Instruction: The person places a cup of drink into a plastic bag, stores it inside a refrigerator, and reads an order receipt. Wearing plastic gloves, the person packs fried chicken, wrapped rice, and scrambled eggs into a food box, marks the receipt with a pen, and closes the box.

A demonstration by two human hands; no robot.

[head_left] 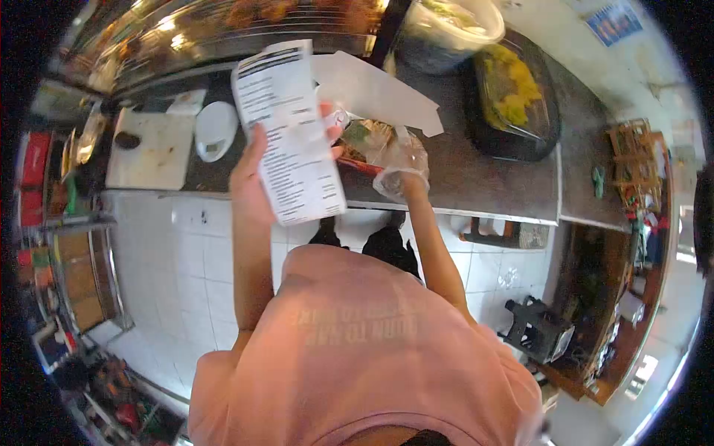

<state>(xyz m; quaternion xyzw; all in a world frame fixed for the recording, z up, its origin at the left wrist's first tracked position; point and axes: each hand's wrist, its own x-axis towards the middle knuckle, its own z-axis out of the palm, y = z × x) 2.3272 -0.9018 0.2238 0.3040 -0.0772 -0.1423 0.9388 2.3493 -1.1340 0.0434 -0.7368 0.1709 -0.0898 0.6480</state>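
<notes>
My left hand [251,182] holds up a long printed paper receipt [294,141], thumb on the near side and fingertips showing past its right edge. Behind the receipt, on the dark counter, stands a food box with a red front edge [362,166] and a raised white lid [387,97]. Brownish and greenish food [361,140] lies inside it, partly covered by clear plastic. My right hand [405,177] wears a loose clear plastic glove and reaches to the right side of the box. Its fingers are blurred by the plastic, so their grip does not show.
On the left of the counter [476,178] lie a stained cutting board [152,152] and a white kitchen scale [216,132]. At the right stand a white tub [454,33] and a dark container of yellow food [512,85]. A glass display case [223,30] runs along the back.
</notes>
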